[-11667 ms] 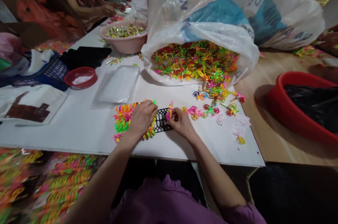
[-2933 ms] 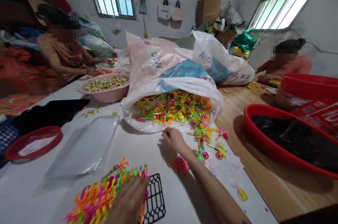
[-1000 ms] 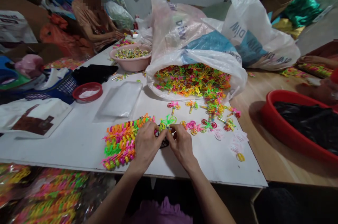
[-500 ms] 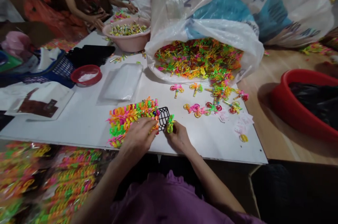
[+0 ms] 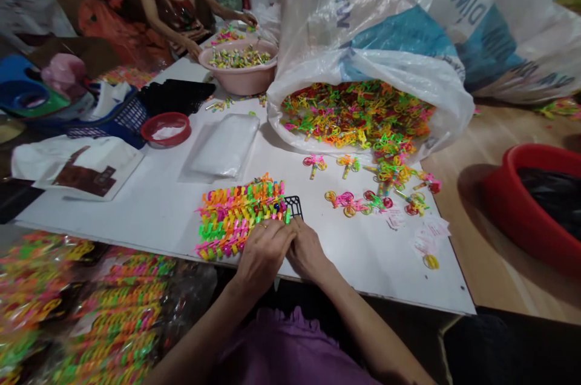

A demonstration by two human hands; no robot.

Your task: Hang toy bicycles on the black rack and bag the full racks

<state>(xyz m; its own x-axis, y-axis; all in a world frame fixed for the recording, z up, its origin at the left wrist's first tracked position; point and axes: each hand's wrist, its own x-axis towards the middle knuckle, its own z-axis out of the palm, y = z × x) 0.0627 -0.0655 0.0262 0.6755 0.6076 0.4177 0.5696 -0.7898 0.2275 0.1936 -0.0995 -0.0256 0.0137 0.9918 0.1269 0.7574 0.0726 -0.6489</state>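
A black plastic grid tray [image 5: 296, 204] lies on the white table [image 5: 136, 209], nearly covered by rows of neon plastic toys [image 5: 236, 212]. My left hand [image 5: 265, 252] rests curled on the tray's near right corner, fingers pressing on the toys. My right hand [image 5: 306, 249] sits right beside it, fingers bent down at the tray's near edge; what they pinch is hidden. Loose toy bicycles [image 5: 351, 202] lie to the right. A big plastic bag [image 5: 376, 64] spills more of them.
A pink basin [image 5: 238, 70] of small pieces and a co-worker's arm [image 5: 181, 34] are at the far end. A clear bag [image 5: 224, 146], a red bowl [image 5: 166, 129] and a blue basket [image 5: 115, 121] lie left. A red tub [image 5: 526, 203] stands right. Packed toy bags [image 5: 104, 306] lie near left.
The green toy that my right hand held half a second ago is out of sight. Both hands have closed together at the tray's near right corner, and less bare grid shows.
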